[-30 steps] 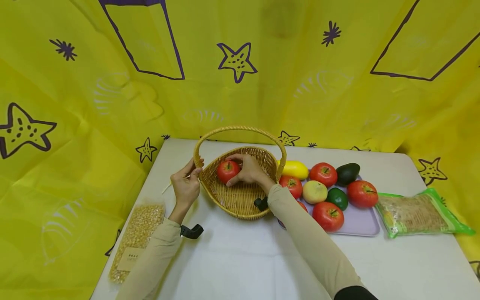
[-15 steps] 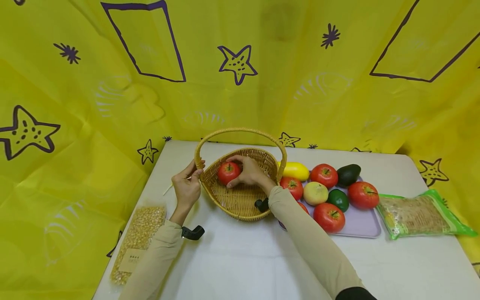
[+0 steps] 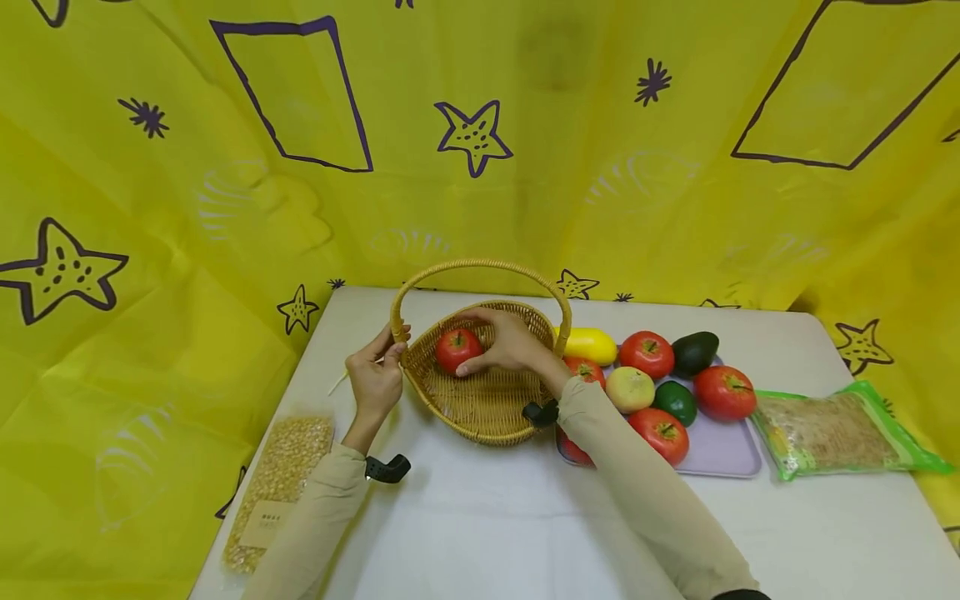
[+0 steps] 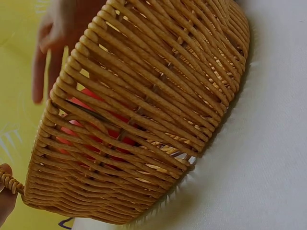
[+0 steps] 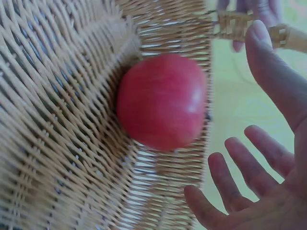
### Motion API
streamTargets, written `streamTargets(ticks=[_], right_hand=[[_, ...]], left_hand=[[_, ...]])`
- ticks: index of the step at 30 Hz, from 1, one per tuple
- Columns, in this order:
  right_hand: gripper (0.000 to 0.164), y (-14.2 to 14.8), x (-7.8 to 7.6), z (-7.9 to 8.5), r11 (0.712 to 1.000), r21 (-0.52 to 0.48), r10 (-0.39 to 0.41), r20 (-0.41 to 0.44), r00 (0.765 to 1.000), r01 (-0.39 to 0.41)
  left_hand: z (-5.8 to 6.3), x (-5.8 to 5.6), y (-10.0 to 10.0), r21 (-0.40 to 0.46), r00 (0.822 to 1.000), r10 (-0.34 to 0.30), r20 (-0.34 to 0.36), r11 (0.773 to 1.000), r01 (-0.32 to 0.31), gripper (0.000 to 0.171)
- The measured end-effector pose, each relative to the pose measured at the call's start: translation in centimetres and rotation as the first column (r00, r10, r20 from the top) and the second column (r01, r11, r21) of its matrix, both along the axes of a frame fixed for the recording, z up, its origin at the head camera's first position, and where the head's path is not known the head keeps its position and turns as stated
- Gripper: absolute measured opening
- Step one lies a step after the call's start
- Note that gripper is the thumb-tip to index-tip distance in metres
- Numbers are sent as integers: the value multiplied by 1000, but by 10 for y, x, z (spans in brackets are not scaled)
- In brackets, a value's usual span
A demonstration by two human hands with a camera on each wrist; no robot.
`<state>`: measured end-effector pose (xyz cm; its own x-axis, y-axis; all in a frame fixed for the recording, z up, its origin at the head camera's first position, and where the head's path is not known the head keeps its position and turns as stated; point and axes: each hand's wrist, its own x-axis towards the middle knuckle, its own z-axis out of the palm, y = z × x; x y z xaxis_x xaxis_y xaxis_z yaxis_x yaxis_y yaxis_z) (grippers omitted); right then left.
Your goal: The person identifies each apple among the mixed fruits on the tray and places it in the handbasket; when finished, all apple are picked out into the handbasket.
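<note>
A red apple (image 3: 458,351) lies in the left end of a woven wicker basket (image 3: 480,421) with a tall arched handle. My right hand (image 3: 512,340) is over the basket beside the apple. The right wrist view shows its fingers spread and a gap between them and the apple (image 5: 162,101). My left hand (image 3: 377,379) pinches the foot of the handle at the basket's left side. Through the weave of the basket (image 4: 139,91), the left wrist view shows parts of the red apple.
Right of the basket, a lilac tray (image 3: 723,454) bears several red apples, a pale round fruit (image 3: 630,389), dark green produce (image 3: 694,353) and a yellow one (image 3: 590,345). A green-edged bag (image 3: 832,433) lies at far right, a corn-kernel bag (image 3: 281,471) at left.
My right hand has let go of the apple and shifted slightly right, away from it. The apple stays in the basket. My left hand keeps its hold on the handle.
</note>
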<state>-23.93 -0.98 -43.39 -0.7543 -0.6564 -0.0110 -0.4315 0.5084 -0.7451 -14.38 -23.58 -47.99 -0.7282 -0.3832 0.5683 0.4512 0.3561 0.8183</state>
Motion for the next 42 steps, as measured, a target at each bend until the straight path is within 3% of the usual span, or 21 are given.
streamTargets(ticks=[5, 11, 20, 26, 30, 37, 42], right_hand=[[98, 23, 12, 14, 996, -85, 28, 6, 1000, -27], [92, 60, 28, 26, 972, -227, 77, 83, 994, -57], [93, 112, 58, 29, 970, -228, 92, 10, 996, -88], [88, 145, 76, 22, 962, -272, -11, 43, 999, 22], [84, 171, 83, 11, 939, -336, -53, 53, 997, 68], [88, 226, 83, -5, 881, -469, -86, -25, 996, 64], [94, 262, 82, -9, 895, -410, -234, -104, 967, 172]], left_hand=[[0, 0, -1, -7, 1000, 1, 2, 1000, -1, 38], [-1, -1, 0, -8, 1000, 3, 1, 1000, -3, 37], [-3, -1, 3, 14, 1000, 6, 11, 1000, -6, 36], [-2, 0, 3, 9, 1000, 15, 16, 1000, -15, 35], [1, 3, 5, -8, 999, 38, 9, 999, -38, 33], [-4, 1, 2, 5, 1000, 19, -3, 1000, -19, 32], [-4, 0, 2, 7, 1000, 11, -15, 1000, -11, 33]])
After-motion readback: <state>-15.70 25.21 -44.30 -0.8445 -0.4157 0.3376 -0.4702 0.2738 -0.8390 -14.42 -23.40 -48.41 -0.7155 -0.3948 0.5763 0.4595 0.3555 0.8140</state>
